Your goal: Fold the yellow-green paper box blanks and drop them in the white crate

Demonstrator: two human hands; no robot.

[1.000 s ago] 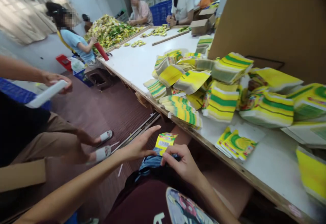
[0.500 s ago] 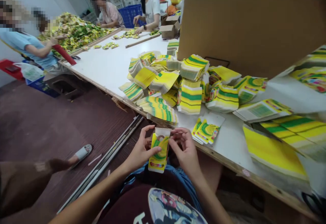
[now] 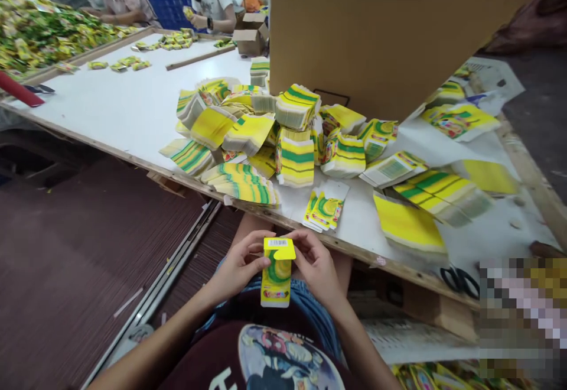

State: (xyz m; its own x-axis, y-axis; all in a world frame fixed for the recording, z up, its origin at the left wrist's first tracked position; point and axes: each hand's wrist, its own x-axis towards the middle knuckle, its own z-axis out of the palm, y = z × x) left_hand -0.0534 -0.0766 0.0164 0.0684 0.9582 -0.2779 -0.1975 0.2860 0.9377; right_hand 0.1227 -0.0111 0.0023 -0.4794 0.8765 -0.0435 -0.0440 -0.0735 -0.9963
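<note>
Above my lap, a small yellow-and-green printed carton (image 3: 277, 280) stands roughly upright between my hands. Its top flap, with a barcode on it, is folded forward over the front. My left hand (image 3: 241, 263) is closed on the carton's left side, thumb on the front face and the other fingers behind. At the upper right edge, by the flap, my right hand (image 3: 316, 263) is closed with curled fingers touching the carton; part of those fingers is hidden. A few similar flat cartons (image 3: 326, 210) lie at the table edge just ahead.
Bundles of flat printed cartons (image 3: 295, 156) cover the white table (image 3: 110, 103). A large brown cardboard box (image 3: 354, 35) stands behind them. Scissors (image 3: 460, 280) lie at the right edge. Two people work across the table, beside a heap of small packets (image 3: 48, 35).
The carton's top flap, upright and pale before, is now folded down over the front with its barcode showing. My view has turned to the right.
</note>
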